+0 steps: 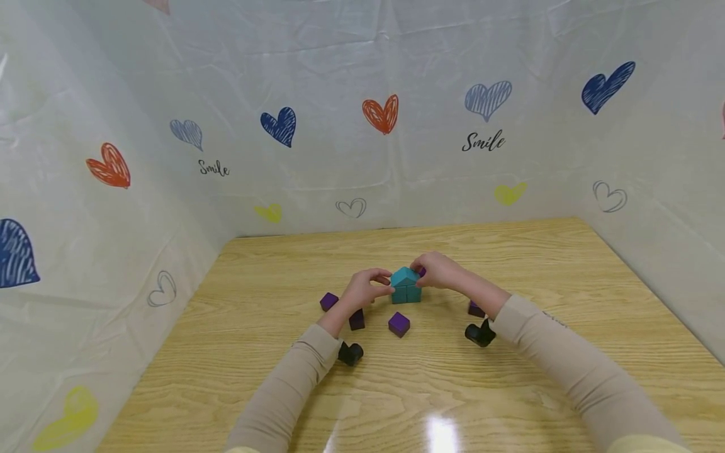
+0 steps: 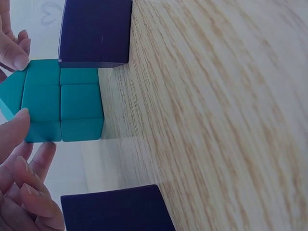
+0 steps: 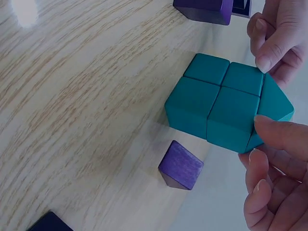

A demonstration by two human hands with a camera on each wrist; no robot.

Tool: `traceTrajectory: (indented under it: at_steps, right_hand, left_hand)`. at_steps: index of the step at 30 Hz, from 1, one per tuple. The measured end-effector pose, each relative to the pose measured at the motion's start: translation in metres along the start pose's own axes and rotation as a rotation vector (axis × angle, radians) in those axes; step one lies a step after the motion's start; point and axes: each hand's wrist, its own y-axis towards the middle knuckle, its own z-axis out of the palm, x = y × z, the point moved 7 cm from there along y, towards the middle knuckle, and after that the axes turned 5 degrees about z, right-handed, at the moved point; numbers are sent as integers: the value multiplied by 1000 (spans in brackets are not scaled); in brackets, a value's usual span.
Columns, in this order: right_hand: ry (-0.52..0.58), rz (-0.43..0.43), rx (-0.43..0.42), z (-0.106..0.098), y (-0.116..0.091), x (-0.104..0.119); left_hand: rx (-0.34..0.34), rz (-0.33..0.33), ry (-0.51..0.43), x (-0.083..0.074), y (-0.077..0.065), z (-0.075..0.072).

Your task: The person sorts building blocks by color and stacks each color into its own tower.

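Note:
A small house of teal blocks stands on the table: teal cubes (image 1: 406,294) in two rows of two, topped by a teal triangular block (image 1: 404,275). My left hand (image 1: 365,288) pinches the upper cube on the left side, its thumb on the front face and fingers behind. On the other side my right hand (image 1: 438,270) pinches the upper right cube, thumb in front near the seam under the triangular block (image 3: 275,101). The cubes (image 2: 42,102) sit flush with narrow seams between them. The fingertips behind the stack are partly hidden.
Several purple blocks lie around the stack: one in front (image 1: 399,324), two to the left, including a cube (image 1: 329,302), one behind my right hand (image 1: 421,272), and one near the right forearm (image 1: 476,308). Black wrist devices (image 1: 480,333) sit under both sleeves. A heart-printed sheet (image 1: 317,170) encloses the table.

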Motion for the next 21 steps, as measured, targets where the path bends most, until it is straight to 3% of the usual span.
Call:
traceTrajectory:
  at_steps: [21]
  right_hand:
    - [6,-15,-21,2,0,-1]
  left_hand:
    - [5,7,10,-2,-1,0]
